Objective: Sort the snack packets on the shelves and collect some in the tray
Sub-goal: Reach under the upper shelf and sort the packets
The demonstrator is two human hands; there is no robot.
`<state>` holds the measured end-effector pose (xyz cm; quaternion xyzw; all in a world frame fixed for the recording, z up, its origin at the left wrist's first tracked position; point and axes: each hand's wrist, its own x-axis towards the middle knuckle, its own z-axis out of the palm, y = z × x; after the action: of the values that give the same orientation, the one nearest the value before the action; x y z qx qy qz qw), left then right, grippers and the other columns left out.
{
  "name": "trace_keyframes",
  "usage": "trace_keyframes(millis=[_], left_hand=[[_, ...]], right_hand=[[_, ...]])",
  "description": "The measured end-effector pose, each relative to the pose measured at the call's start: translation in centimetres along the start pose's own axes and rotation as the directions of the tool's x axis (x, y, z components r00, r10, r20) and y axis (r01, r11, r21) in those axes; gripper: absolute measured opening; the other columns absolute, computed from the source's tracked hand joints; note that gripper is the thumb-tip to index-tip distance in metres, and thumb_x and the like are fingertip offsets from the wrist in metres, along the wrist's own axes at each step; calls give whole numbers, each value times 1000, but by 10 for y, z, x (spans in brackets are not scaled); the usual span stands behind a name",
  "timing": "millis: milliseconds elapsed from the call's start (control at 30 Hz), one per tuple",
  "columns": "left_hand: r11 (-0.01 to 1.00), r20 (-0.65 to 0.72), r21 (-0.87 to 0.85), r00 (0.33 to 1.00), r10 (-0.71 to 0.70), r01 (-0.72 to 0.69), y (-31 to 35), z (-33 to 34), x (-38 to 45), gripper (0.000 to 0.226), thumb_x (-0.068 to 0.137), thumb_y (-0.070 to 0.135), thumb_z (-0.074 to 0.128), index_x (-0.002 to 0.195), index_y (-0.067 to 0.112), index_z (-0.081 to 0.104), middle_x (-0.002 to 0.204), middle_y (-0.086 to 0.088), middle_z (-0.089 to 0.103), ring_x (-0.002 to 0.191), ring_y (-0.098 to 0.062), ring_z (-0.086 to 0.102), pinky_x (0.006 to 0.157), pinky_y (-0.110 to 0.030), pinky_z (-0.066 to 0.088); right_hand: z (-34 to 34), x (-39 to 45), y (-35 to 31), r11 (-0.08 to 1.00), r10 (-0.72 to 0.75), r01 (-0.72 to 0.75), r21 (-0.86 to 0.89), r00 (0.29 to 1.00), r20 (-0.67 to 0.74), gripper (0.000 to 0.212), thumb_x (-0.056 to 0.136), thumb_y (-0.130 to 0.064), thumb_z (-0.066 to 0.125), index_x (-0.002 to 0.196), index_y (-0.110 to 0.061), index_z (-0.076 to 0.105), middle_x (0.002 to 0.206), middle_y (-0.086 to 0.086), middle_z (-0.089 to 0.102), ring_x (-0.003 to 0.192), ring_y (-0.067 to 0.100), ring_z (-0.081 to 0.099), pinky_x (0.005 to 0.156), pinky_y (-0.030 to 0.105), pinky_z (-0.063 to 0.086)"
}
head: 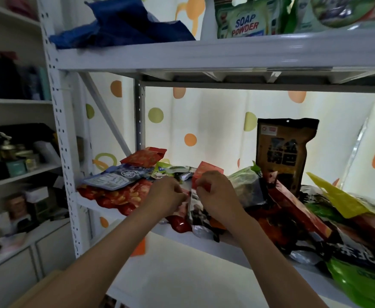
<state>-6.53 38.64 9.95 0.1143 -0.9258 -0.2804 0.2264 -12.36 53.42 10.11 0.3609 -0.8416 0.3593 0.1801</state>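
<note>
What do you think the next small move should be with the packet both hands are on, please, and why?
Probably lift the dark packet clear of the pile. Left hand and right hand both pinch its top, and it overhangs the shelf edge; no tray is in view.

Snack packets heaped along middle shelf (204, 237). Flat packet with label (113, 177) at left end, lying on wider packet (115, 197) beneath. Another packet (145, 156) behind these, toward curtain (204, 121). Left hand (165, 196) and right hand (217, 192) side by side at shelf centre, both on one packet (198, 213) overhanging front edge. Tall pouch (285, 152) upright at back right. Soap powder bag (242, 17) on upper shelf (226, 52), crumpled bag (119, 23) left of it.
</note>
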Motion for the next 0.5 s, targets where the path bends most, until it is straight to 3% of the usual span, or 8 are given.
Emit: trace_keyframes(millis=[100, 233, 333, 433, 500], left_hand=[[1000, -20, 16, 1000, 14, -14, -12, -24, 10, 20, 84, 18, 67, 70, 5, 74, 65, -9, 69, 62, -17, 65, 59, -26, 48], [1000, -42, -7, 999, 22, -22, -43, -57, 34, 17, 85, 14, 64, 75, 5, 73, 71, -10, 71, 67, -21, 67, 60, -30, 51], [995, -61, 68, 995, 77, -73, -69, -82, 57, 14, 85, 13, 64, 79, 10, 76, 77, 1, 70, 71, -11, 62, 62, -22, 46], [988, -76, 77, 988, 136, -130, -105, -104, 87, 10, 85, 16, 65, 79, 18, 73, 78, 9, 65, 77, -9, 60, 71, -26, 48], [986, -43, 74, 988, 150, -147, -131, -116, 110, 10, 86, 19, 65, 79, 26, 67, 76, 13, 59, 77, -8, 58, 67, -24, 43]], right_hand=[[13, 20, -5, 1000, -20, 20, 2, 999, 25, 12, 81, -17, 56, 82, -19, 68, 92, -7, 57, 99, 16, 53, 90, 35, 47], [33, 52, -20, 999, -32, 33, -20, 998, 55, 14, 86, -16, 57, 92, -16, 70, 106, -4, 59, 109, 15, 50, 93, 29, 41], [53, 79, -30, 998, -12, 18, -66, 996, 90, 18, 88, -14, 55, 101, -14, 68, 118, -1, 56, 118, 14, 43, 91, 24, 33], [77, 115, -46, 991, 1, 12, -133, 995, 98, 15, 87, -16, 57, 97, -16, 67, 113, 0, 59, 114, 19, 49, 90, 30, 39], [98, 143, -63, 987, 42, -24, -161, 993, 110, 16, 87, -16, 57, 97, -12, 69, 113, 5, 61, 109, 23, 54, 87, 32, 44]])
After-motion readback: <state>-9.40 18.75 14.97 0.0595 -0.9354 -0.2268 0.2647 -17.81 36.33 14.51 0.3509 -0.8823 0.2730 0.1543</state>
